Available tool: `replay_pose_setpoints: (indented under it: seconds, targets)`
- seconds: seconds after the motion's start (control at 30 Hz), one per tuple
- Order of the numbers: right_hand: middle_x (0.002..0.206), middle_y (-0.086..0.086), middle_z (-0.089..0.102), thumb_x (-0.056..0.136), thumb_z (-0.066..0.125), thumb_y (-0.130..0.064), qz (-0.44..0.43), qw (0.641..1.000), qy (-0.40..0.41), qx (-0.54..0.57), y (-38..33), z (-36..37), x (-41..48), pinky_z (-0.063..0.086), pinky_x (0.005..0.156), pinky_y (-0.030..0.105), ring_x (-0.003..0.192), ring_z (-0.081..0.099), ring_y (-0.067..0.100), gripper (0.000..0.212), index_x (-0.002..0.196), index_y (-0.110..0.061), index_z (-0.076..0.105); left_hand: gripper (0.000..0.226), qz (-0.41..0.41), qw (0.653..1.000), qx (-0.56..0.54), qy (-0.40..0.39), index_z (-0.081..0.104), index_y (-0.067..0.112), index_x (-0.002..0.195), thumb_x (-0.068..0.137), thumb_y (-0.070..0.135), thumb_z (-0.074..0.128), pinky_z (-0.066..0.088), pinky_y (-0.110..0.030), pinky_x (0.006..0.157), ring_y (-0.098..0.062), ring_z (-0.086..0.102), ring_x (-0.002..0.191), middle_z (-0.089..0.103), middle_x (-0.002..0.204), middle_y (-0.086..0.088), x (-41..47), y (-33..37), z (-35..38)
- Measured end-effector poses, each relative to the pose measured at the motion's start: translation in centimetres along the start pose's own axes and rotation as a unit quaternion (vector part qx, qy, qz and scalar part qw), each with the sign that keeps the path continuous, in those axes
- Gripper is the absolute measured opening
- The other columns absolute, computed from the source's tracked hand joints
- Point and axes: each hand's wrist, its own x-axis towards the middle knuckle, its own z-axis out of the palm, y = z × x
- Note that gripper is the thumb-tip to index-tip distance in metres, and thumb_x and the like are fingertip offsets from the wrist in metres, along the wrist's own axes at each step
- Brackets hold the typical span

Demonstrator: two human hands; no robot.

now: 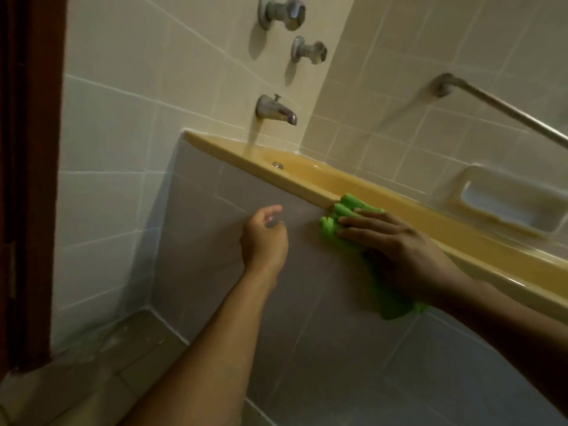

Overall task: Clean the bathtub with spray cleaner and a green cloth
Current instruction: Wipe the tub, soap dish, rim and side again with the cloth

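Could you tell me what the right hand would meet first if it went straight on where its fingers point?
Probably the left hand, which hovers by the grey tiled panel under the bathtub rim; depth is unclear.

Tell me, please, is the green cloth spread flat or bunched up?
Bunched: the green cloth shows thick folds beyond the right hand pressing it.

The left hand (264, 238) and the right hand (396, 244) are bare. Behind them, the left forearm (215, 333) and the right forearm (507, 312) show uncovered up to the frame edge.
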Motion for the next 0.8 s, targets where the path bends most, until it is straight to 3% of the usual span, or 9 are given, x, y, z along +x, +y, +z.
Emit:
replay_pose_setpoints:
  seconds: [0.1,0.2,0.3,0.37,0.47,0.53,0.63,0.8]
  targets:
    - [0.148,-0.014,0.054,0.099,0.059,-0.013,0.142,0.980,0.099,0.102,-0.2,-1.9,-3.2,0.051,0.106,0.043,0.135,0.052,0.011,0.045,0.140,-0.031,0.060,0.013,-0.019,0.994,-0.070,-0.087,0.072,0.025,0.096,0.095,0.014,0.065,0.051,-0.031,0.070,-0.018,0.072,0.086,0.075,0.091,0.003,-2.3,3.1,3.3]
    - [0.144,-0.021,0.055,0.099,0.065,-0.013,0.231,0.947,0.146,0.166,-0.1,-3.0,-4.5,0.053,0.102,0.033,0.129,0.055,0.003,0.046,0.137,-0.039,0.062,0.012,-0.051,0.977,-0.102,-0.182,0.073,0.020,0.097,0.097,0.032,0.068,0.052,-0.037,0.072,-0.024,0.075,0.088,0.078,0.094,-0.002,-4.9,5.7,5.3]
    - [0.132,-0.021,0.064,0.093,0.073,-0.019,0.303,0.915,0.161,0.211,0.8,-3.9,-5.1,0.056,0.099,0.033,0.117,0.063,0.002,0.045,0.130,-0.043,0.064,0.019,-0.067,0.956,-0.101,-0.266,0.073,0.016,0.102,0.098,0.033,0.066,0.051,-0.038,0.077,-0.024,0.072,0.088,0.079,0.101,-0.009,-7.2,7.1,6.2]
    - [0.118,-0.017,0.072,0.088,0.079,-0.021,0.364,0.867,0.191,0.280,1.3,-4.5,-5.1,0.060,0.093,0.036,0.106,0.069,0.002,0.040,0.122,-0.042,0.070,0.018,-0.066,0.944,-0.073,-0.316,0.075,0.014,0.104,0.098,0.028,0.067,0.051,-0.035,0.077,-0.023,0.071,0.093,0.078,0.105,-0.011,-8.5,7.0,6.3]
    - [0.103,-0.009,0.077,0.085,0.081,-0.012,0.433,0.767,0.239,0.410,1.4,-5.7,-4.8,0.062,0.082,0.033,0.092,0.074,0.008,0.031,0.108,-0.033,0.075,0.023,-0.077,0.912,-0.056,-0.399,0.074,0.011,0.115,0.094,0.020,0.071,0.057,-0.026,0.077,-0.019,0.074,0.098,0.079,0.106,-0.007,-11.0,6.1,6.8]
    - [0.100,-0.005,0.077,0.083,0.081,-0.008,0.462,0.720,0.252,0.453,1.6,-6.8,-4.9,0.062,0.076,0.030,0.086,0.075,0.011,0.028,0.107,-0.023,0.076,0.024,-0.080,0.903,-0.069,-0.416,0.073,0.012,0.116,0.092,0.014,0.072,0.060,-0.025,0.078,-0.018,0.076,0.100,0.079,0.106,-0.005,-12.6,5.8,7.4]
    - [0.100,0.003,0.078,0.081,0.082,-0.010,0.501,0.680,0.233,0.482,1.9,-8.6,-6.1,0.063,0.077,0.034,0.087,0.076,0.018,0.031,0.111,-0.013,0.074,0.017,-0.065,0.915,-0.060,-0.393,0.074,0.013,0.109,0.094,0.008,0.069,0.060,-0.025,0.070,-0.020,0.076,0.094,0.080,0.100,-0.004,-14.0,6.0,8.7]
    - [0.108,0.008,0.075,0.083,0.081,-0.022,0.557,0.678,0.152,0.455,3.5,-12.2,-10.0,0.062,0.083,0.041,0.099,0.072,0.024,0.030,0.110,-0.014,0.072,0.016,-0.015,0.940,-0.023,-0.341,0.073,0.017,0.096,0.095,0.003,0.067,0.058,-0.027,0.075,-0.015,0.073,0.087,0.079,0.090,0.001,-14.2,8.8,11.0]
